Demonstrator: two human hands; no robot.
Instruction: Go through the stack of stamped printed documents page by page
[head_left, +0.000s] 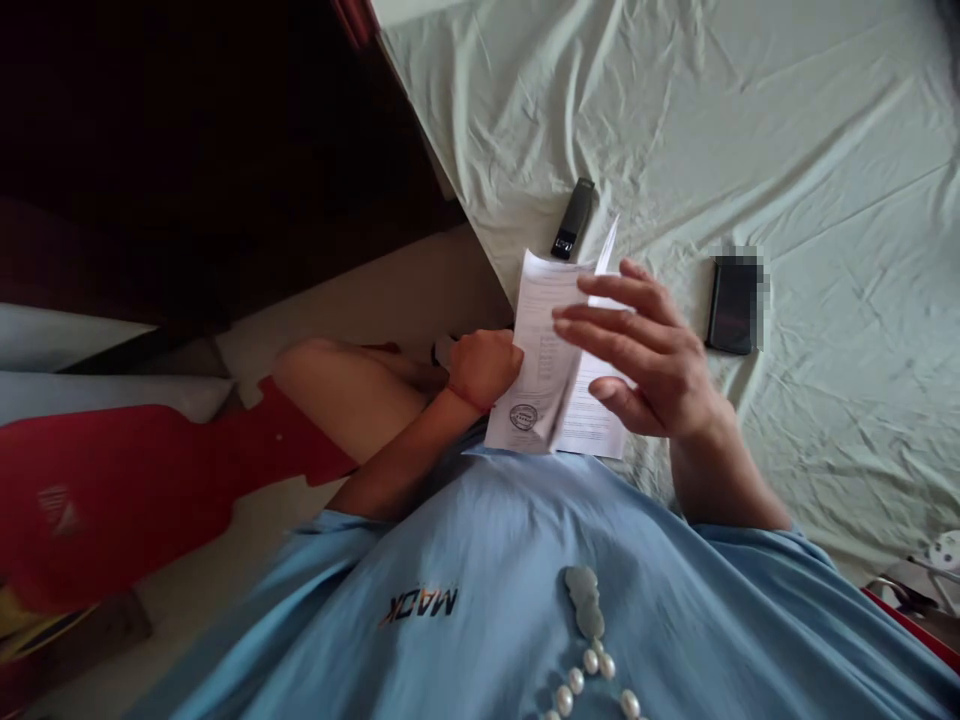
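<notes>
An open booklet [536,345] of white printed pages lies in front of my body, a round dark stamp near the bottom of its left page. Its left edge is gripped by my left hand [486,368], whose fingers are curled, the tips hidden behind the paper. Over the right page hovers my right hand [652,350] with fingers stretched and thumb apart, holding nothing. Another leaf stands up near the fold, behind the right fingers. Whether those fingertips touch the paper I cannot tell.
A dark stapler-like object [576,215] lies on the pale wrinkled sheet [825,150] beyond the booklet. To the right rests a black phone [733,305]. On the left are a red plastic chair [150,490] and a dark recess.
</notes>
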